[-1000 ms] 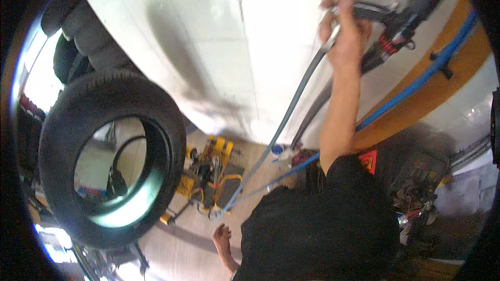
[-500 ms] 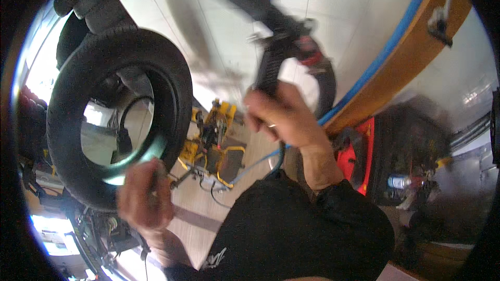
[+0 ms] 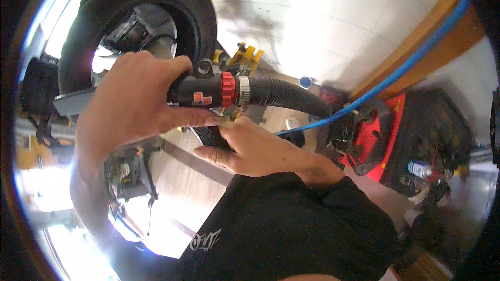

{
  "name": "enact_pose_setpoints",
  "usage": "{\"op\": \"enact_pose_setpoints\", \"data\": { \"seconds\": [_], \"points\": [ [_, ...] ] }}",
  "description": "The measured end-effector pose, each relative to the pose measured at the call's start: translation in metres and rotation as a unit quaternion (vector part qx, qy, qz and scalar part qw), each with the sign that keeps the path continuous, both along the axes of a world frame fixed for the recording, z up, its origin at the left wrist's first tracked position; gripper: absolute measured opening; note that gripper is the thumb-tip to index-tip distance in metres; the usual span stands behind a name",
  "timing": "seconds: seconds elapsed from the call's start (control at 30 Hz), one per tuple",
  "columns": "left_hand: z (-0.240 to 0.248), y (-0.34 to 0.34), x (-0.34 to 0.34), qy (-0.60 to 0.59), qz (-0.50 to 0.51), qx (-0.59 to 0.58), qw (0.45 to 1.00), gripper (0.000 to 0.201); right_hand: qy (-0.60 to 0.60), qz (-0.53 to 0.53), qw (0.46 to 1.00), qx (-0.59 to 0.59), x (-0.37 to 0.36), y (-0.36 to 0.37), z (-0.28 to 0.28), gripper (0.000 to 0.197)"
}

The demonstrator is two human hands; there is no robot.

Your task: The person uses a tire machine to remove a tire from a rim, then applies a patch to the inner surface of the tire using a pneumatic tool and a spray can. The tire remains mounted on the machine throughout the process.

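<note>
A black tubular hand tool (image 3: 198, 91) with a red ribbed ring and a textured grip is held level in front of me. A metal clamp (image 3: 244, 92) joins it to a corrugated black hose (image 3: 284, 93) running right. My left hand (image 3: 133, 101) closes over the tool's body from above, its thumb pointing toward the grip. Just below the red ring, my right hand (image 3: 250, 145) is wrapped around the grip, its thumb along it. At the left end, a flat dark nozzle (image 3: 74, 103) sticks out past my left hand. Behind it stands a large black tyre (image 3: 200, 15).
A blue hose (image 3: 390, 75) crosses in front of an orange-brown beam (image 3: 416, 65) on the right. Yellow metal equipment (image 3: 249, 58) sits beyond the tool. A red and black case (image 3: 375, 140) and a spray can (image 3: 419, 168) lie at the right.
The tool has come down and swung level toward the left. My left hand has moved from beside the tyre onto the tool's body. My right hand keeps the grip.
</note>
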State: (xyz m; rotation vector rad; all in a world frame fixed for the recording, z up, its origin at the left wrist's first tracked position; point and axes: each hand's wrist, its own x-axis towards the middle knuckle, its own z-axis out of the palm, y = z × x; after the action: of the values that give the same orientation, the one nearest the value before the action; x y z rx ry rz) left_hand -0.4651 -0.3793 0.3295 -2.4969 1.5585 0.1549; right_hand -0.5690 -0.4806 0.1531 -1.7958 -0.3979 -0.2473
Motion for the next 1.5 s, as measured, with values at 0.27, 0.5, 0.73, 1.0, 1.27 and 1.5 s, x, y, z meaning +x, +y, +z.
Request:
{"op": "enact_pose_setpoints", "data": {
  "seconds": [0.27, 0.5, 0.73, 1.0, 1.27, 1.5],
  "points": [
    [-0.002, 0.049, -0.001, -0.033, 0.17, -0.141, 0.975, 0.045, 0.11, 0.102, 0.973, 0.175, 0.015, -0.027, -0.028, 0.03],
    [-0.01, 0.084, 0.02, 0.009, 0.311, -0.148, 0.939, 0.041, 0.103, 0.109, 0.931, 0.334, 0.015, -0.101, 0.013, 0.037],
    [-0.016, 0.105, 0.044, 0.026, 0.326, -0.129, 0.936, 0.041, 0.096, -0.039, 0.974, 0.203, 0.007, -0.063, -0.164, 0.023],
    [-0.027, 0.13, 0.04, 0.051, 0.283, -0.163, 0.944, 0.043, -0.008, 0.098, 0.995, -0.025, 0.033, -0.008, -0.073, 0.048],
    [-0.034, 0.149, 0.027, 0.085, 0.315, -0.187, 0.926, 0.04, -0.009, 0.055, 0.997, 0.06, 0.03, 0.037, -0.067, 0.042],
    [-0.044, 0.162, 0.022, 0.035, 0.266, -0.226, 0.936, 0.053, 0.082, 0.075, 0.994, 0.012, 0.021, 0.043, -0.047, 0.037]
  ]
}}
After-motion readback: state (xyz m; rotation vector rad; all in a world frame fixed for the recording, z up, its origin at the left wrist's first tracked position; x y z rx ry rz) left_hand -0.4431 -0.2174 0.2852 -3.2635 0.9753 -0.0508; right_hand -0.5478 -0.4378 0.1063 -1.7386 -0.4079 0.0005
